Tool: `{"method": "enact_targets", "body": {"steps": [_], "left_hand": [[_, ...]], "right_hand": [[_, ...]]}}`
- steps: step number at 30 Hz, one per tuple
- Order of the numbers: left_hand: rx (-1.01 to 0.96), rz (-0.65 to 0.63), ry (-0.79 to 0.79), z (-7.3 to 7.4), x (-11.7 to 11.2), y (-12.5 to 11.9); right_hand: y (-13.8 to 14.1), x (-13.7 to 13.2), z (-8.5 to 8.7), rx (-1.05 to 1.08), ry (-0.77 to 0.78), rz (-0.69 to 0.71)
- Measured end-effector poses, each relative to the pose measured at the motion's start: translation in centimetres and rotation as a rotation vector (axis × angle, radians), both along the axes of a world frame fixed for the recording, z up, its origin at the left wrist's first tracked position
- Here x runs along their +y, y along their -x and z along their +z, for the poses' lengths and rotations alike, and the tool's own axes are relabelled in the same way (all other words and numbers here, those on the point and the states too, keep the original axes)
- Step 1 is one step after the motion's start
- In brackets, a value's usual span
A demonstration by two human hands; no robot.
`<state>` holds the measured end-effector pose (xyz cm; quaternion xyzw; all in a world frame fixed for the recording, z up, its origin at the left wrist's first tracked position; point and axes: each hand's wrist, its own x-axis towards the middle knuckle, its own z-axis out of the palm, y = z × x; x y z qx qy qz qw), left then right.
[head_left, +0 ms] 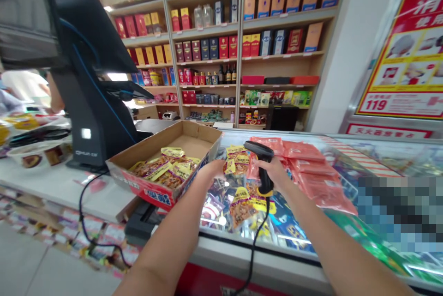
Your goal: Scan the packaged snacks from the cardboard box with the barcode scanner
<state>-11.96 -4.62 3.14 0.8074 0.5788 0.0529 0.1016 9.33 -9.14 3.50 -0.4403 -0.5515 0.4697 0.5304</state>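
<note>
Over a glass-topped shop freezer (pixel 263 253), my right hand (pixel 277 171) gripped a black barcode scanner (pixel 262 163), my left hand (pixel 212 170) a yellow packet (pixel 234 160), before wooden shelves (pixel 207 63).

The bare left arm (pixel 166 236) is reaching forward from the lower edge of the view, with the left hand (pixel 212 169) bending slightly inward at its end. The bare right arm (pixel 332 240) is stretching in from the lower right, its right wrist (pixel 285 185) angling inward and the right hand (pixel 273 170) curling closed, just beside the left hand.

Probably glossy plastic snack sachets (pixel 236 160)
</note>
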Motion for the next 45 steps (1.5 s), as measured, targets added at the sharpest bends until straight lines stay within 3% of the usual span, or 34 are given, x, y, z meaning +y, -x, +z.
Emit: {"method": "enact_targets", "body": {"steps": [6,9,11,13,15,17,24,31,35,40,43,45], "left_hand": [[-0.209,0.196,-0.243,-0.8,1.2,0.4],[-0.554,0.285,-0.375,-0.7,1.4,0.0],[-0.974,0.320,-0.319,-0.6,1.3,-0.5],[-1.359,0.320,-0.130,-0.7,1.1,-1.2],[-1.594,0.302,0.031,-0.8,0.9,-1.8],[-1.698,0.269,0.089,-0.9,0.7,-2.1],[-1.804,0.179,0.038,-1.6,0.9,-1.9],[-1.811,0.089,-0.023,-2.0,1.1,-1.7],[-1.871,0.024,0.198,-2.1,0.8,-1.8],[-1.895,-0.174,0.450,-2.4,-0.2,-3.8],[-1.803,-0.278,0.492,-2.8,-0.8,-5.3],[-1.744,-0.236,0.421,-2.9,-0.9,-5.8]], "right_hand": [[-0.2,0.0,-1.1,-0.022,-0.001,0.070],[-0.2,-0.2,-1.0,-0.003,-0.003,0.083],[-0.1,-0.3,-0.9,0.009,-0.009,0.091],[-0.1,-0.6,-0.7,0.011,-0.014,0.105],[-0.2,-0.8,-0.5,0.003,-0.018,0.134],[-0.4,-0.9,-0.2,-0.016,-0.025,0.163],[-1.7,-0.6,0.3,-0.126,0.011,0.106],[-1.8,-0.2,0.2,-0.086,0.034,0.101],[-1.6,-0.4,0.0,-0.011,0.036,0.147],[-0.7,-0.8,-0.6,0.207,0.063,0.255],[-0.2,-0.8,-1.0,0.269,0.045,0.271],[-0.1,-0.8,-1.1,0.259,0.014,0.293]]}}
